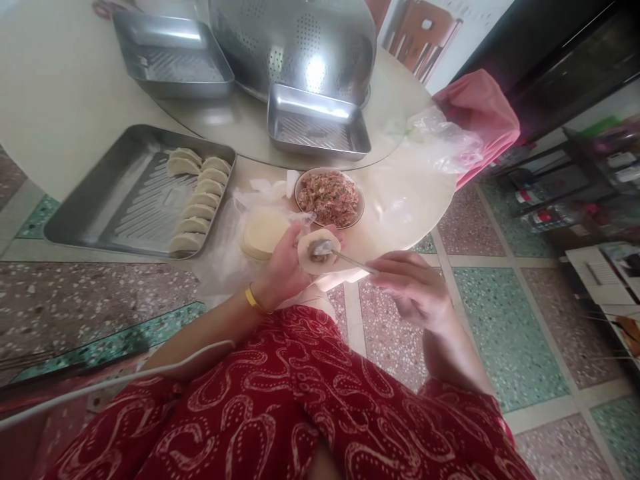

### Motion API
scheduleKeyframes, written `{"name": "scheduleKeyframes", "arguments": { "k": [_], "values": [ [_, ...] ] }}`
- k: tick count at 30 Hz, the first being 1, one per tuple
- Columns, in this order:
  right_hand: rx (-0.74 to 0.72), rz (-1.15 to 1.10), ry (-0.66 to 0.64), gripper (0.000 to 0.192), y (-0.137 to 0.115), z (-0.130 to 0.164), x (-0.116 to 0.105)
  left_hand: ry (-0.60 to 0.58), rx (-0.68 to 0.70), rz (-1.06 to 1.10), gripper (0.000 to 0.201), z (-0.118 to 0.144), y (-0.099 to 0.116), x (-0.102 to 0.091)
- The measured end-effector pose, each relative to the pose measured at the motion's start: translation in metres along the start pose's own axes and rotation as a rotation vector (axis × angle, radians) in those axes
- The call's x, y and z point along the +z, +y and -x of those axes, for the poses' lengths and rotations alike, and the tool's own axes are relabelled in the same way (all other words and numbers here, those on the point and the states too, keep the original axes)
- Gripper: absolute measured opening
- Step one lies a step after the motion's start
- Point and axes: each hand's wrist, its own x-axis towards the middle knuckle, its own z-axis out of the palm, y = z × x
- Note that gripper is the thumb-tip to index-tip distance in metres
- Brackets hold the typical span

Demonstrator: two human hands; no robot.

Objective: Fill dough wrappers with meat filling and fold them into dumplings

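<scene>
My left hand holds a round dumpling wrapper flat on its fingers, just off the table's near edge. My right hand grips a metal spoon whose bowl rests on the wrapper with a bit of meat filling. A bowl of minced filling sits on the table right behind the wrapper. A stack of wrappers lies on clear plastic to the left of the bowl. Several folded dumplings line the right side of a steel tray.
Two empty steel trays and a large perforated steel colander stand at the back of the round table. A pink cloth and clear plastic lie at the table's right edge. Shelves with clutter stand on the tiled floor at right.
</scene>
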Motion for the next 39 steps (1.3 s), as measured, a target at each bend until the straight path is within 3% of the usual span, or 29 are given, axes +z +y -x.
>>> {"name": "scheduleKeyframes", "arguments": {
  "k": [11,20,26,35,39],
  "values": [
    [-0.049,0.071,-0.066,0.041,0.000,-0.005,-0.006,0.006,-0.003,-0.012,0.057,-0.001,0.003,-0.004],
    [0.018,0.001,0.043,0.047,0.007,-0.001,0.008,-0.032,0.028,0.011,0.057,-0.001,0.004,-0.004],
    [0.101,-0.062,0.213,0.039,0.011,0.002,0.010,-0.031,0.070,0.022,0.055,0.001,0.005,-0.002],
    [0.245,-0.091,0.194,0.030,0.006,0.014,0.018,-0.013,0.100,0.054,0.051,0.002,0.007,0.001],
    [0.361,-0.107,0.345,0.022,0.004,0.018,0.023,-0.004,0.164,0.060,0.049,0.000,0.007,0.001]
  ]
}}
